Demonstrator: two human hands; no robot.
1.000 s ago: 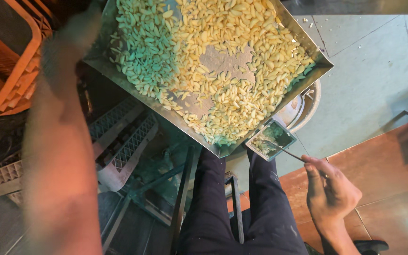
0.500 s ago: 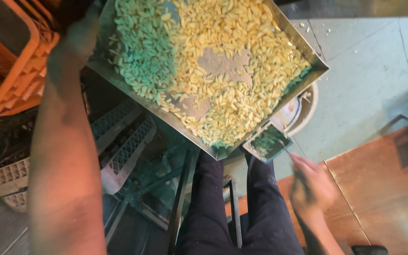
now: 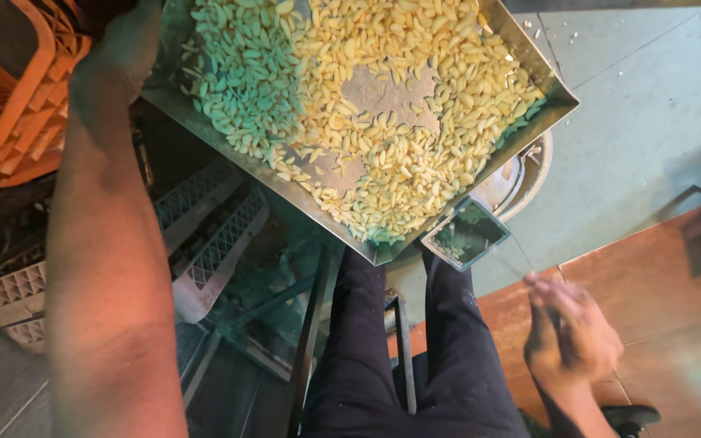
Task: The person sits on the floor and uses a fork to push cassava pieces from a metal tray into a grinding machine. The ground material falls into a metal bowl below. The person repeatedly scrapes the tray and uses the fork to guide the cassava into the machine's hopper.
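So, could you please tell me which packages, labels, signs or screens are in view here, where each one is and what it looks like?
None in view: no package, label, sign or screen.
The metal tray of pale kernels, the orange crates upper left and the small scoop show no markings.

My left arm runs up the frame from seven o'clock toward eleven o'clock, forearm bare and nearly straight, and my left hand sits at the top with its grip curled over an edge, fingers mostly hidden from me. My right hand hangs low at four o'clock, blurred, back of the hand toward me, fingers drawn together in a pinching grip that points up toward twelve. My legs, in dark trousers, stretch down the middle toward six o'clock.
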